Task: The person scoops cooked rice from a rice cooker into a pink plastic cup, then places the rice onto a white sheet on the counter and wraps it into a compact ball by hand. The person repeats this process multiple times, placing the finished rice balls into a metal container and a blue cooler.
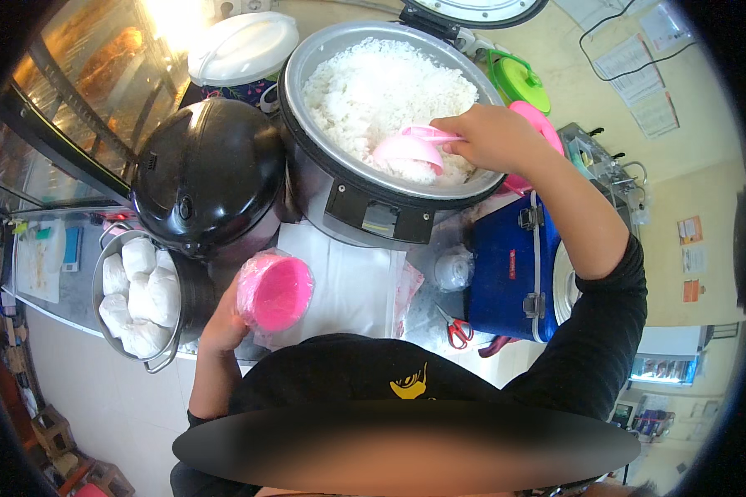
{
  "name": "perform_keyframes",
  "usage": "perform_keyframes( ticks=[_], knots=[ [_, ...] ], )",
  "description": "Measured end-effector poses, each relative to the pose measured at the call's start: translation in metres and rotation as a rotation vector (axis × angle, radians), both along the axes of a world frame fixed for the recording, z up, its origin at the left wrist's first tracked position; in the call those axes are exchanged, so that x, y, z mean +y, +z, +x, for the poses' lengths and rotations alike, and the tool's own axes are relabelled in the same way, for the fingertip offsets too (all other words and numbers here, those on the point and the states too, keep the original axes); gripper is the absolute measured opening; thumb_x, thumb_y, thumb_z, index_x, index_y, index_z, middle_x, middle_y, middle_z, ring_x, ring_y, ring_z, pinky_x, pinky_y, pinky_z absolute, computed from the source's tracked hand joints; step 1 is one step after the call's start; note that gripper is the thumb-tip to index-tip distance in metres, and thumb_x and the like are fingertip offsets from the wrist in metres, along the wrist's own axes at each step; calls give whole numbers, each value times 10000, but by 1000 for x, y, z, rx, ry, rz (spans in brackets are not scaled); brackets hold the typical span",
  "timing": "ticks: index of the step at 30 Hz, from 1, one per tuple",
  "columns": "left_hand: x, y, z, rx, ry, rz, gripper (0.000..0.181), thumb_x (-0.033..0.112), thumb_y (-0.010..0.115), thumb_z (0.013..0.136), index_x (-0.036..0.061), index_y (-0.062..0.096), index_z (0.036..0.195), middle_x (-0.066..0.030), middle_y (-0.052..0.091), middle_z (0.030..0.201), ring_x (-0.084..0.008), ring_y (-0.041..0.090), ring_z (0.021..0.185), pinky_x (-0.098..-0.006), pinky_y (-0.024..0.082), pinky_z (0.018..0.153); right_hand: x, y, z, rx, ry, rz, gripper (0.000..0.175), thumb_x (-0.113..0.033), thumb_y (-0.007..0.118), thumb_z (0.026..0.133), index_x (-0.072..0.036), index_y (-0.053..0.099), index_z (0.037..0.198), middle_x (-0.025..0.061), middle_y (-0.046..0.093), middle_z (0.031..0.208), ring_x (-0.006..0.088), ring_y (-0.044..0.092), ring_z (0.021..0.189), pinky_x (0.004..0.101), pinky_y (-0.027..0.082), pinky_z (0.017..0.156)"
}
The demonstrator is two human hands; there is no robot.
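Note:
A large rice cooker's metal pot (298, 68) is filled with white cooked rice (385, 81). My right hand (491, 136) grips the handle of a pink plastic scoop (407, 152), whose bowl lies in the rice near the pot's front right. My left hand (224, 317) holds a pink plastic cup (280, 294), wrapped in clear plastic film, below the cooker and to its left. Beside the cup lies a stack of white paper sheets (339, 279). The cooker's lid (485, 9) stands raised at the back.
A closed black rice cooker (208, 168) stands at left, near a metal pot (194, 298) holding white wrapped bundles (140, 286). A lidded container (245, 46) is behind. On the right are a blue cooler box (503, 267), red-handled scissors (459, 332) and a roll in clear plastic (454, 268).

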State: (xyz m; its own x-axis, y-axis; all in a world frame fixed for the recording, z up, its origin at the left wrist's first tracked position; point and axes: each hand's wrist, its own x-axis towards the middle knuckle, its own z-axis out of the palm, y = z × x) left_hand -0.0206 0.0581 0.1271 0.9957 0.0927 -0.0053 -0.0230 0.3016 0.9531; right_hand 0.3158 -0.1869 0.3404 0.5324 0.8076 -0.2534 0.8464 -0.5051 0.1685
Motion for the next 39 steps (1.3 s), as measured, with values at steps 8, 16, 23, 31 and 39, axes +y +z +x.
perform_keyframes(
  ticks=[8,16,23,31,39],
  knots=[
    [-6,84,67,-314,76,-620,586,394,450,1021,-38,408,1416,-194,537,1374,-304,586,1224,-455,542,979,-26,-4,47,611,-247,148,381,-208,628,921,-171,661,1299,54,636,733,162,594,659,327,462,588],
    [-41,158,163,-155,182,-349,554,364,404,1064,78,179,1481,-194,404,1445,-336,531,1271,-510,523,1004,-44,41,58,584,-420,482,352,-188,603,955,-112,660,1294,-13,570,665,91,509,582,271,429,528],
    [-78,178,221,-76,43,-561,507,386,314,1086,22,289,1438,-201,449,1429,-341,520,1292,-478,493,1067,-28,63,3,-132,-140,728,419,-228,602,960,-76,597,1350,108,745,1002,232,687,906,367,527,851],
    [-68,168,222,-92,11,-436,604,489,176,1073,66,252,1496,-200,432,1454,-331,530,1285,-456,498,1066,-38,66,0,599,-518,890,396,-305,592,974,-61,641,1282,-8,549,667,88,506,575,271,439,547],
    [-64,168,227,-179,124,-91,585,517,318,1052,142,192,1482,-161,406,1431,-314,501,1295,-509,521,985,-18,9,-7,545,-464,812,358,-310,578,981,-57,685,1211,2,554,667,83,507,556,266,423,519]
  ],
)
